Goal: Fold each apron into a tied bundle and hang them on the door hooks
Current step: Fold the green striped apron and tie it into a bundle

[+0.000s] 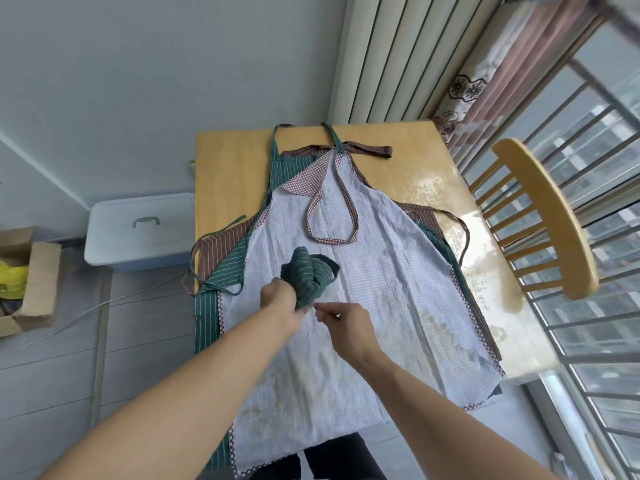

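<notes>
The left hand [282, 299] has its grip wrapped round the lower end of a green striped apron bundle [308, 273], fingers curled tight into the cloth, the bundle bulging above and beyond the grip over the bench [235, 174]. The right hand [341, 318] sits just beside it, fingertips drawn together as if pinching a thin tie, though whether anything is caught there is too small to tell. Below the grip lies a white checked apron [381, 289], spread flat on top of a green striped apron [232, 268] and a brown striped one [221, 242]. This bundle looks light, soft and floppy; it should sag and unroll if the squeeze slackens. Best purchase is likely right where the left grip is, at the cinched waist, leaving the strap ends free.
</notes>
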`<state>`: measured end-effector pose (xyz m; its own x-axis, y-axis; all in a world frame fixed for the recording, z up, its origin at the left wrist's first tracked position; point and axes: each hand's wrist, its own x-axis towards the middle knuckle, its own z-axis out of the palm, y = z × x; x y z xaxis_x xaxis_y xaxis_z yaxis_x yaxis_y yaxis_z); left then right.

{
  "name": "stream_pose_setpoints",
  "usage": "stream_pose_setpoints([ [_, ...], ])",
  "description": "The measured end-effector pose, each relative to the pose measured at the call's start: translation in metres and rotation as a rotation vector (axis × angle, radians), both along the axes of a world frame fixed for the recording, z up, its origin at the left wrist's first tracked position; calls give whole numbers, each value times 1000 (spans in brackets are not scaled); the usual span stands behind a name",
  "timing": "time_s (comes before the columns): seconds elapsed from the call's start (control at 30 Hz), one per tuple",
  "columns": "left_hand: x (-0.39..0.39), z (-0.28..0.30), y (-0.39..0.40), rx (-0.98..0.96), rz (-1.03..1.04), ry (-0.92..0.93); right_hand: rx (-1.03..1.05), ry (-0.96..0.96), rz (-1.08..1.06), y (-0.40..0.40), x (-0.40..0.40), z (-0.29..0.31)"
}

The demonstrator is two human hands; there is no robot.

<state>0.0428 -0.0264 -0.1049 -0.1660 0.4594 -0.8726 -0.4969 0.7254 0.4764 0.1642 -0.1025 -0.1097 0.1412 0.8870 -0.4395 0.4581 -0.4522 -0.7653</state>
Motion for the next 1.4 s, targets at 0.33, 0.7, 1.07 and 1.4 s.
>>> stream_pose_setpoints([
  [0.33,-7,4,-5,207,-404,498,20,-411,228,0,3,8],
  [0.7,-4,-11,-12,281,-555,647,346,-799,611,4,1,18],
  [1.07,-13,-22,-28,670,-909,679,575,-695,723,0,4,9],
  [1.4,-33,-81,-56,712,-1237,574,137,-349,550,-20,0,-33],
])
